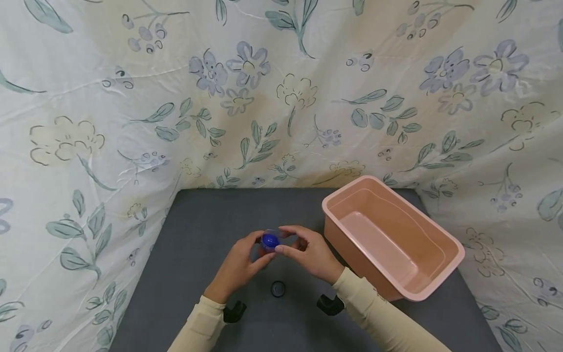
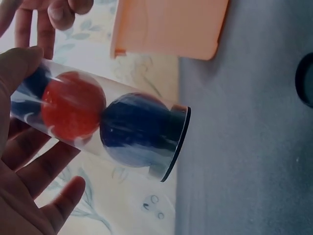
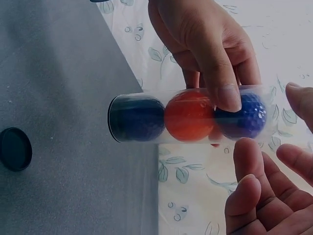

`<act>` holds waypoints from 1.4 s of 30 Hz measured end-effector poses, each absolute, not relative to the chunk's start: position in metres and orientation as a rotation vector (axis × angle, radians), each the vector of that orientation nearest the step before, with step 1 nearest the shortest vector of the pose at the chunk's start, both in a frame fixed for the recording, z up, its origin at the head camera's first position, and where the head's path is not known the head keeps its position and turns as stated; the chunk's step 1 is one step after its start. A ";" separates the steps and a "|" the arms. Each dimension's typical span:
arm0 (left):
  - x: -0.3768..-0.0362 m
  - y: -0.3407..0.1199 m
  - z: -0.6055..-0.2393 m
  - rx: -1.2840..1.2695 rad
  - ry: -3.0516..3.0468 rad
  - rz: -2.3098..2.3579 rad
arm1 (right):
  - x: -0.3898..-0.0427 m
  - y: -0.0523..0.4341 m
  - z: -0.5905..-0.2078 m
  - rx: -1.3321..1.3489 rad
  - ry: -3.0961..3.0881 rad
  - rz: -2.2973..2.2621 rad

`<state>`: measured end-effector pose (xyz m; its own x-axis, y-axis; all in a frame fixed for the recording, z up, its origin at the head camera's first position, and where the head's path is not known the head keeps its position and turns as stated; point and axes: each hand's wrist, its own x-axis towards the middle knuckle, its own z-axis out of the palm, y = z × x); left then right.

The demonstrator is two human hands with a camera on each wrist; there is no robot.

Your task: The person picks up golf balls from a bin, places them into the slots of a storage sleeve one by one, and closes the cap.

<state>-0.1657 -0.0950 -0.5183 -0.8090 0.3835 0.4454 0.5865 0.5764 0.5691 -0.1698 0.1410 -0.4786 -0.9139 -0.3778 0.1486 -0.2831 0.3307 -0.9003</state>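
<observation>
Head view: a clear tube (image 1: pixel 270 241) is held upright above the grey mat (image 1: pixel 202 220), its open mouth facing the camera, with a blue ball (image 1: pixel 270 240) at the top. The left hand (image 1: pixel 239 266) grips the tube's wall, thumb on one side and fingers curled behind. The right hand (image 1: pixel 308 252) sits at the mouth with its fingers loosely spread; they are close to the rim, and whether they touch the ball cannot be told.

Wrist views: the tube's long axis runs from the left palm toward the mat. It holds three balls in a row (dark blue at the closed, black-rimmed end, an orange ball (image 3: pixel 190 115) in the middle, blue at the open end). The top ball therefore lies just beside the right fingertips (image 3: pixel 249 188), along the tube's axis; the right hand is the nearer one to it.

Surroundings: a black cap (image 1: pixel 277 288) lies on the mat just below the hands, apart from the tube. A pink tub (image 1: pixel 440 234) stands to the right, near the right forearm. Flowered cloth (image 1: pixel 88 122) backs the scene. Nothing stands between the right fingers and the mouth.
</observation>
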 end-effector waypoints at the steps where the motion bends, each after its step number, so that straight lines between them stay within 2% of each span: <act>1: -0.166 -0.096 -0.519 -0.777 -2.548 -1.074 | -0.170 0.142 -0.479 -0.617 2.487 -1.658; 11: -0.167 -0.106 -0.534 -0.637 -2.612 -1.073 | -0.169 0.147 -0.494 -0.528 2.525 -1.626; 29: -0.164 -0.114 -0.564 -0.433 -2.732 -1.178 | -0.177 0.151 -0.554 -0.448 2.776 -1.382; 42: -0.163 -0.119 -0.578 -0.347 -2.776 -1.292 | -0.170 0.147 -0.571 -0.410 2.756 -1.311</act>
